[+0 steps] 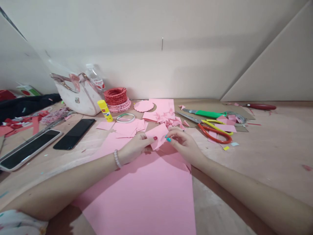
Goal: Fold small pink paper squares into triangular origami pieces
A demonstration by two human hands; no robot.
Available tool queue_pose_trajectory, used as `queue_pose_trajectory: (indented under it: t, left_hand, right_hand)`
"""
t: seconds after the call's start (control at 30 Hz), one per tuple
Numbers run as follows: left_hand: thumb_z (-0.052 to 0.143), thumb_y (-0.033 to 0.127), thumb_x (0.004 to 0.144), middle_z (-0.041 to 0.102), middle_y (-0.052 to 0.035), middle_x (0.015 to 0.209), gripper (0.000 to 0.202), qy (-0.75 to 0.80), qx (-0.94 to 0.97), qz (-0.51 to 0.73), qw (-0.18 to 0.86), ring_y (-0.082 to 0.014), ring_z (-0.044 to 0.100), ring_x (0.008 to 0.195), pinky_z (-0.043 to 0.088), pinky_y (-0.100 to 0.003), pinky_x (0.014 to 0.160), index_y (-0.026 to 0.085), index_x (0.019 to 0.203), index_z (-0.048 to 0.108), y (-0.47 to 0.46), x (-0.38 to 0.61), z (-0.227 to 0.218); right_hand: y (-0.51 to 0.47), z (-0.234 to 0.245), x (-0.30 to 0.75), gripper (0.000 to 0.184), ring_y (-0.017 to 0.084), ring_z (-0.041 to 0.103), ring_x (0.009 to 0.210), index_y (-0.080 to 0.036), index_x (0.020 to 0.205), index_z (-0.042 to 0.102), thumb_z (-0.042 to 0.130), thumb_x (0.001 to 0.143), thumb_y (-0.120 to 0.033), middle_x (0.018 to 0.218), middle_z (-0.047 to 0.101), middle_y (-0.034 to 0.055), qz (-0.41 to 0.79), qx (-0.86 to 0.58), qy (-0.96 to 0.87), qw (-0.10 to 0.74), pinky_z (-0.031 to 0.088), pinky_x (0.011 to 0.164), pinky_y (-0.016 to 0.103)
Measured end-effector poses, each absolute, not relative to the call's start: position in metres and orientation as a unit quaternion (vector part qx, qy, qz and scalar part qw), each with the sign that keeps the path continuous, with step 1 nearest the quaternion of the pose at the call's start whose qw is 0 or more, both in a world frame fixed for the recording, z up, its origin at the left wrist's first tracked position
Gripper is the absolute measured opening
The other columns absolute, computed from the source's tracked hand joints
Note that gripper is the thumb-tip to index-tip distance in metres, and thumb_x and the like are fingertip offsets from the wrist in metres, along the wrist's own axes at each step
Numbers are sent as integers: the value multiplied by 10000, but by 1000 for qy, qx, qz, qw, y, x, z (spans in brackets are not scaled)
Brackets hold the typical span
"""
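Pink paper square (pixel 156 136) is held up between the hands, pinched at its edges by the left hand (pixel 134 147) and the right hand (pixel 184 144), both grasping it lightly with the fingertips. That pinch keeps it lifted just above the large pink sheet (pixel 144 195) lying beneath the hands. Ahead of the hands lie cut pink scraps (pixel 168 117). Orange-handled scissors (pixel 215 134) rest beyond the right hand, set down within reach, and a yellow glue stick (pixel 105 110) stands tilted beyond the left.
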State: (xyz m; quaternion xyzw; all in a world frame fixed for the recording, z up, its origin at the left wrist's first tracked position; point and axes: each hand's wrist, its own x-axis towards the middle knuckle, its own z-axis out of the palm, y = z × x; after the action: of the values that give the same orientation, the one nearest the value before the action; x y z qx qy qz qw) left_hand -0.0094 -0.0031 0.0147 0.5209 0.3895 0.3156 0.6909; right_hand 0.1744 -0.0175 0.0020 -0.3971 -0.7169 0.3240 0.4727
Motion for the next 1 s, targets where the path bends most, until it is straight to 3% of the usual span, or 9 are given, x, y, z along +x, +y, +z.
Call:
queue_pose_trajectory:
  t: [0.1, 0.27, 0.57, 0.77, 1.0]
  left_hand:
    - [555, 355, 716, 551, -15, 604, 253, 427, 622, 233, 613, -78, 497, 500, 394, -174, 453, 102, 706, 564, -6, -10, 15]
    - [470, 322, 747, 533, 10, 534, 257, 409, 739, 147, 515, -79, 467, 477, 356, -176, 467, 116, 691, 614, -15, -10, 17]
    - [442, 248, 767, 524, 13, 678, 156, 379, 810, 198, 400, -93, 473, 607, 364, -184, 554, 138, 685, 517, -23, -6, 24]
    - [390, 292, 816, 499, 21, 579, 263, 354, 811, 182, 429, -81, 447, 537, 343, -181, 505, 139, 620, 472, -21, -8, 19]
    - [419, 185, 784, 631, -41, 721, 195, 305, 803, 181, 480, -100, 560, 626, 421, -185, 582, 120, 741, 597, -23, -8, 19]
  right_hand:
    - [-12, 0, 177, 52, 135, 521, 787, -205, 799, 541, 490, 792, -212, 837, 547, 10, 453, -379, -650, 478, 412, 709, 270]
    - [-14, 3, 175, 57, 121, 501, 731, -198, 787, 561, 555, 761, -249, 780, 535, -2, 529, -344, -641, 438, 407, 672, 246]
    - [-19, -2, 170, 296, 131, 539, 748, -238, 1009, 501, 590, 727, -232, 876, 555, 15, 551, -360, -609, 443, 437, 620, 250]
    - [-21, -4, 170, 309, 117, 522, 696, -231, 1008, 479, 589, 720, -202, 781, 536, -7, 553, -355, -621, 427, 420, 580, 226]
    - [-25, 0, 166, 323, 113, 508, 708, -216, 1047, 469, 564, 740, -196, 764, 510, -16, 506, -369, -659, 417, 415, 603, 220]
